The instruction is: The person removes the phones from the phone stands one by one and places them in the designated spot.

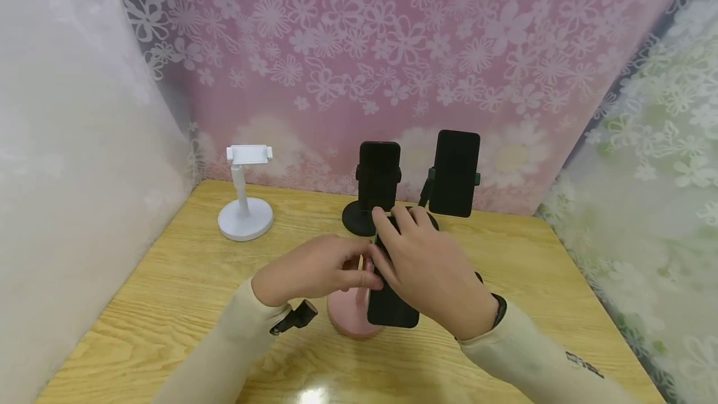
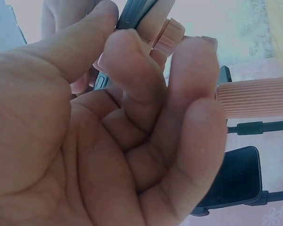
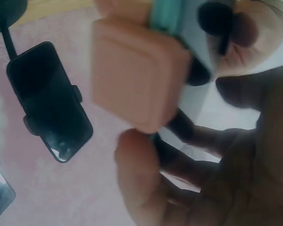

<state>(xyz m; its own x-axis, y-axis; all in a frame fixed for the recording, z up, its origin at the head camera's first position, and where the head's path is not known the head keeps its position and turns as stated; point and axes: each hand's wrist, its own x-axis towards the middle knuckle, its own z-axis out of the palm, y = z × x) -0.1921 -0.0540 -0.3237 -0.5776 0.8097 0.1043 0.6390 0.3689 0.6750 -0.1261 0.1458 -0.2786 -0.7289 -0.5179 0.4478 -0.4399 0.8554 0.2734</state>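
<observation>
Here, your right hand [image 1: 429,264] arches over the black phone [image 1: 392,310], gripping it above the pink stand's base [image 1: 349,315]; your left hand [image 1: 316,267], angled inward, pinches the phone's left edge.

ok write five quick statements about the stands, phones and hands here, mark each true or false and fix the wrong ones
1. The white stand has no phone in it. True.
2. The stand nearest the camera has a blue base. False: it is the pink stand, and its base is pink.
3. The back left phone and the back right phone are held up in stands beyond the pink stand. True.
4. The left hand is touching the white stand. False: it is at the pink stand and the near phone, well apart from the white stand.
5. The right hand is on the near phone. True.
</observation>
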